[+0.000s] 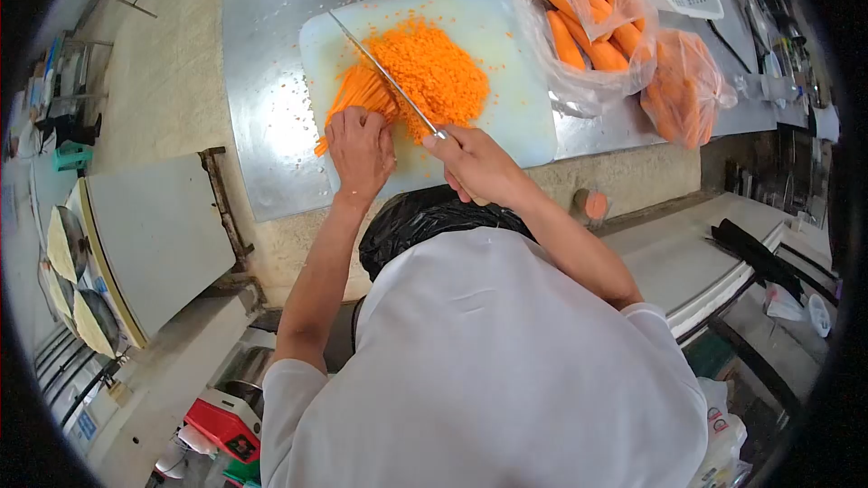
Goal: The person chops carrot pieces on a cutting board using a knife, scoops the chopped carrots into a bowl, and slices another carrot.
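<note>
Right grip (472, 161) is wrapped round the knife (409, 100) handle; left grip (360, 149), fingers bunched, pins carrot strips (360, 90) on the cutting board (520, 117), just left of the blade, long axis roughly crosswise to it.

No words, numbers or brands you can read with certainty. Marks only: white plastic bag (723, 441), low on your right, carries red print, too small for you to make out. Red-and-white boxy device (214, 422), low on your left, has dark panel with small markings, illegible. Blue-and-white rectangular patch (86, 424), far left, too blurred for you to tell whether lettered.
</note>
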The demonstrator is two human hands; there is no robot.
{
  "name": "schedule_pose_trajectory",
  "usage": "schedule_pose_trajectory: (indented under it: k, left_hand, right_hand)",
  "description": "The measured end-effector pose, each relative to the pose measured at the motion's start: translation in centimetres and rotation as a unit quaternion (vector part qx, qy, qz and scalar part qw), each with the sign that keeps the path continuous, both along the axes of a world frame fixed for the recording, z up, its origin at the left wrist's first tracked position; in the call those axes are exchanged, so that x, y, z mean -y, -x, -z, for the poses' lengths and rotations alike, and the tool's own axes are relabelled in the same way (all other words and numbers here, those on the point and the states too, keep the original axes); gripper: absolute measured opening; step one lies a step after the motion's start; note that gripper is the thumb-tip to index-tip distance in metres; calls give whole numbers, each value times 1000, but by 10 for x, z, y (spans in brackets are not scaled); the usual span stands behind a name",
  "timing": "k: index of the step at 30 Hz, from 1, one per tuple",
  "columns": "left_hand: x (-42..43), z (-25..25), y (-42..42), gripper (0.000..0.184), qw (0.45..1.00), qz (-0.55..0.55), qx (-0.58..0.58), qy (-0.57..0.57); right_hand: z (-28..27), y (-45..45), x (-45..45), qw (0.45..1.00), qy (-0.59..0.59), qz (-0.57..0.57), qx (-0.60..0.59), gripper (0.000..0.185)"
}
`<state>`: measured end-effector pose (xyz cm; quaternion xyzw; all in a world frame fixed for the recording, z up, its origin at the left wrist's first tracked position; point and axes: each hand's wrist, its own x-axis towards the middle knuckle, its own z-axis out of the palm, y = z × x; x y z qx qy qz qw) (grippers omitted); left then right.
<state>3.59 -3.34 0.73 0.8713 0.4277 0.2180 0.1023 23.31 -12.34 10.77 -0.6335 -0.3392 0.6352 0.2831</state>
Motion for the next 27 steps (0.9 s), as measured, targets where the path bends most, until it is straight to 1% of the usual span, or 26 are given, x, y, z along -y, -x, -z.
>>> schedule_pose_trajectory:
  k: [3, 6, 8, 9, 11, 12, 14, 17, 18, 21, 24, 25, 27]
  left_hand:
    - [-13, -6, -10, 24, 996, -37, 57, -64]
    - [-47, 9, -24, 28, 990, -92, 84, -66]
    - [-51, 16, -28, 29, 993, -106, 25, -45]
    - [-50, 19, -30, 29, 993, -111, -5, -32]
    - [-50, 20, -33, 29, 992, -123, -24, -7]
    - [-50, 20, -34, 29, 991, -129, -34, 4]
    - [-50, 20, -32, 29, 992, -122, -21, -6]
    - [-47, 16, -33, 30, 993, -120, -7, -6]
    - [-48, 15, -33, 31, 993, -122, -4, -6]
    - [-52, 25, -30, 33, 993, -119, -3, -7]
    - [-49, 18, -30, 34, 994, -108, 18, -16]
    - [-49, 21, -29, 33, 994, -109, 15, -14]
    - [-51, 26, -29, 32, 994, -112, 12, -13]
  right_hand:
    - [-16, -2, 3, 1000, 22, -11, 13, 45]
    - [-20, 0, 1, 999, 43, -13, -1, 45]
    - [-16, 7, -7, 998, 62, -14, -14, 45]
    - [-2, 10, -14, 999, 43, -17, -19, 45]
    - [33, 11, -30, 999, 3, -22, -28, 46]
    - [21, 10, -34, 999, 30, -19, -25, 47]
    - [-11, 9, -39, 996, 89, -8, -24, 49]
    - [-17, 25, -18, 997, 45, 15, -58, 44]
    - [7, 30, -20, 995, 53, 33, -73, 44]
    - [25, 28, -37, 998, 16, 7, -53, 42]
    - [-20, 29, -25, 994, 72, 37, -71, 42]
    - [-12, 33, -21, 994, 56, 47, -80, 43]
    - [24, 45, -14, 993, 21, 65, -96, 46]
